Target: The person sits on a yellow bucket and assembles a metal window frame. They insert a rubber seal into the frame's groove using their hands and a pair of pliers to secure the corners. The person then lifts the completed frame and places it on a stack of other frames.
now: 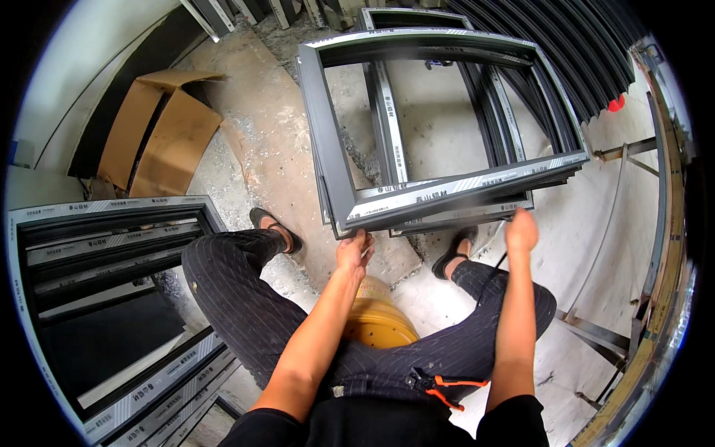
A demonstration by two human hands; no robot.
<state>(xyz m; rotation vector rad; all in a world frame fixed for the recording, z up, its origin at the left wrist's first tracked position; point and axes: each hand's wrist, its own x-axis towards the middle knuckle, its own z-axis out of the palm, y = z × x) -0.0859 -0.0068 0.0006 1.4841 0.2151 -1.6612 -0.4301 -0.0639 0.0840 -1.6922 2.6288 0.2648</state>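
In front of me a dark grey window frame (417, 195) with a printed protective film lies on top of other frames. My left hand (354, 253) is at its near left corner, fingers curled against the underside of the edge. My right hand (521, 232) is closed in a fist just off the near right side of the stack. From it a thin black strip (500, 267), which looks like rubber seal, hangs down toward my right thigh. The strip's far end is hidden. Pliers with orange handles (447, 387) rest on my lap.
At left stands a stack of filmed frames (112, 205). An open cardboard box (167, 138) lies beyond it. Long black profiles (558, 52) fill the far right, and a metal rack (644, 298) runs along the right. A yellow bucket-like seat (380, 324) is under me.
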